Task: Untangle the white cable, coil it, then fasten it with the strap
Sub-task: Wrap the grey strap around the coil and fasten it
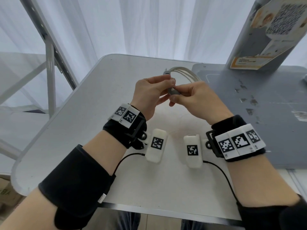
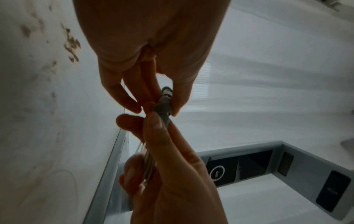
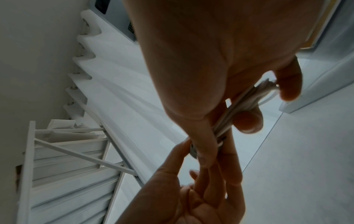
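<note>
A: How far along is this looking? Starting with the big things.

B: The bench (image 1: 79, 117) is lying under everything, and nothing of the task is resting on it; the whole job is being held up in the air above its middle. Over the bench, the cable (image 1: 184, 73) is already gathered into several neat loops arching away beyond the knuckles, so I'm judging the untangling and coiling as done.

A: And the hands?

B: The right hand (image 1: 197, 98) is closing round the bundled strands, fingers curled about them, thumb and forefinger pinching at the strap (image 1: 174, 92). The left hand (image 1: 149, 95) is pinching the other side of that same grey strap, its remaining fingers hanging loose below. Both are meeting at one spot, directly above the bench's centre.

A: So the strap is going on?

B: It's sitting around the neck of the coil, but whether it's fully wrapped and closed, I can't tell; fingers are covering the join. A plug end (image 1: 166, 73) is poking out just past the left thumb.

A: What's remaining?

B: By my reading, only pulling the strap snug and fixing its end.
</note>
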Demonstrator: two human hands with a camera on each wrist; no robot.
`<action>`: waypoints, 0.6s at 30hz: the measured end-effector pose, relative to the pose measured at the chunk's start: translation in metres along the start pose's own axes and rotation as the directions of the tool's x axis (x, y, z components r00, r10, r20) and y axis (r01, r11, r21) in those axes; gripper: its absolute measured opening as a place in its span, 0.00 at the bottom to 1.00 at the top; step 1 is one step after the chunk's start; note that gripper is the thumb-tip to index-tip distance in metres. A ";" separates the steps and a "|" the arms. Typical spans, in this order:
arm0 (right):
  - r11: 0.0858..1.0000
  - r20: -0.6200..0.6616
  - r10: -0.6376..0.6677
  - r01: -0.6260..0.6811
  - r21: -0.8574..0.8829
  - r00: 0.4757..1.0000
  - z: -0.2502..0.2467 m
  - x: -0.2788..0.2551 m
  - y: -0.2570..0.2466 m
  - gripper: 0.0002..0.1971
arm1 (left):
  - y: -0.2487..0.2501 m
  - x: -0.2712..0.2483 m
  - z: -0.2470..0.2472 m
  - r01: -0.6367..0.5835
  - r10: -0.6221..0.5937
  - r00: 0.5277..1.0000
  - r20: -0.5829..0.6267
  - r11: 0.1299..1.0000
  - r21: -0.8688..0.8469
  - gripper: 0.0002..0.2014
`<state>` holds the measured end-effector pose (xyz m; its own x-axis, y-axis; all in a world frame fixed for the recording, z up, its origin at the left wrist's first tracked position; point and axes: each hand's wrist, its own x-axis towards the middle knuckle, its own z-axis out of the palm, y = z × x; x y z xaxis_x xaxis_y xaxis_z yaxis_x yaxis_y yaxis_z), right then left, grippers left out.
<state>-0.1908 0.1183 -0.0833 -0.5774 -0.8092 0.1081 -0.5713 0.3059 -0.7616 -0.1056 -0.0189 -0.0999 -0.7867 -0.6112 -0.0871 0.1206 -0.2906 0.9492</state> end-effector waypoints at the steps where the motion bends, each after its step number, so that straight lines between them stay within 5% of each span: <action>1: 1.000 0.008 -0.009 0.009 -0.003 1.000 0.000 0.000 0.000 0.07 | 0.000 0.002 -0.001 0.017 -0.017 1.000 -0.014 0.999 -0.041 0.26; 2: 1.000 0.014 -0.015 0.015 -0.007 1.000 0.000 0.001 0.000 0.07 | 0.000 0.003 -0.002 0.039 -0.041 0.999 -0.019 0.996 -0.074 0.30; 6: 0.999 -0.010 -0.012 0.011 -0.054 1.000 0.005 0.004 0.003 0.06 | -0.001 0.004 0.000 0.036 -0.039 0.999 -0.024 0.996 -0.083 0.21; 14: 0.998 0.023 -0.027 0.028 -0.048 0.999 0.008 0.000 -0.005 0.09 | -0.003 0.006 0.000 -0.004 0.004 1.000 -0.024 1.000 -0.029 0.21; 18: 0.999 -0.017 -0.041 0.042 0.024 0.999 0.008 0.003 -0.005 0.12 | 0.001 0.003 -0.002 -0.017 0.018 0.999 0.045 0.999 -0.038 0.09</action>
<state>-0.1853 0.1108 -0.0844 -0.5633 -0.8124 0.1507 -0.5806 0.2595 -0.7717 -0.1067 -0.0228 -0.1001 -0.8105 -0.5830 -0.0561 0.1566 -0.3080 0.9384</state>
